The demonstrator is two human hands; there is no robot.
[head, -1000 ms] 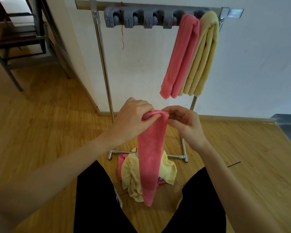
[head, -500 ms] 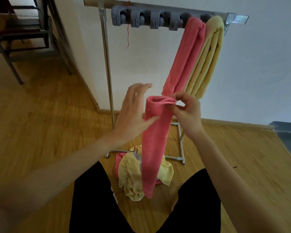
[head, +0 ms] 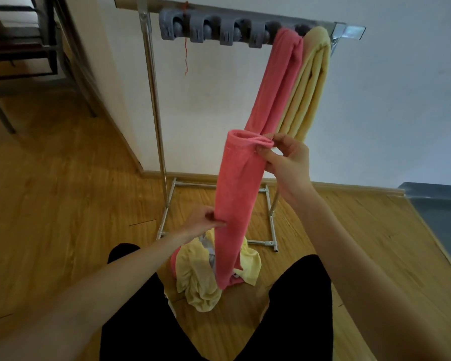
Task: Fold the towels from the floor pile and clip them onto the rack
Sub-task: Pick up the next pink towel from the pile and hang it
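A folded pink towel point(head: 235, 199) hangs as a long strip in front of me. My right hand point(head: 287, 160) pinches its top edge. Lower down, my left hand point(head: 203, 221) grips the strip's left side at about mid-length. Behind it stands the metal rack point(head: 154, 100), with a row of grey clips point(head: 214, 31) on its top bar. A pink towel point(head: 276, 84) and a yellow towel point(head: 310, 84) hang clipped at the bar's right end. The floor pile point(head: 198, 280) of yellow and pink towels lies between my knees at the rack's foot.
A white wall stands close behind the rack. A dark chair frame point(head: 16, 61) is at the far left. Wooden floor spreads left and right, and a grey-blue surface point(head: 443, 220) edges the far right. A red thread point(head: 185, 56) dangles from the bar.
My left hand left the towel's top edge and dropped to grip the strip at mid-length. My right hand lifted the top higher. The view tilted up towards the rack.
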